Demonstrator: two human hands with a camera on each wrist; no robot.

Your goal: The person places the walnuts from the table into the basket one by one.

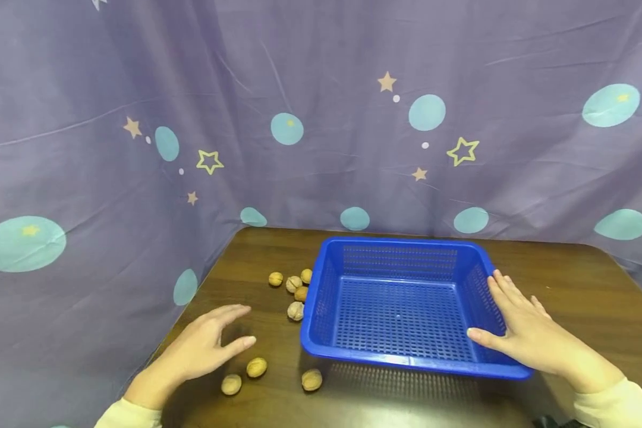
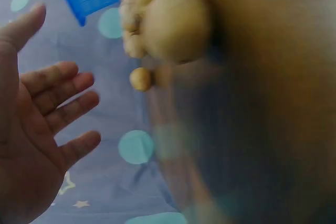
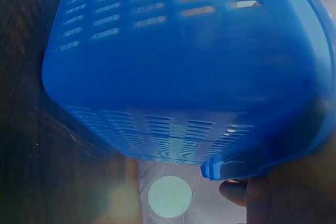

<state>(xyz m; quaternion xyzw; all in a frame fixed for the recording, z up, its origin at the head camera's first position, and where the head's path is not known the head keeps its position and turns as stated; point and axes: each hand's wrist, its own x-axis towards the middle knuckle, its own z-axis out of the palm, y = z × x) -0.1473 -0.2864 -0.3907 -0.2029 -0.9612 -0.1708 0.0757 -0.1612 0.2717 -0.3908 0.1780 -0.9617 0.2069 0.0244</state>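
Note:
A blue plastic basket [image 1: 396,324] with slotted walls stands on the table, no nuts inside it. My right hand [image 1: 529,336] lies over its right rim, fingers extended and thumb spread toward the inside. In the right wrist view the basket's wall [image 3: 157,72] fills most of the picture, with a finger [image 3: 233,192] beside the rim. My left hand [image 1: 203,339] hovers left of the basket with nothing in it, its palm and parted fingers showing in the left wrist view. Near it lie a walnut [image 1: 257,367] and a paler walnut [image 1: 231,384]. Another walnut [image 1: 312,380] sits before the basket.
Several walnuts [image 1: 294,285] cluster against the basket's left side. The brown wooden table [image 1: 556,285] runs back to a purple curtain [image 1: 342,71] with stars and ovals, which also hangs along the left. A dark object [image 1: 548,422] shows at the bottom edge near the right sleeve.

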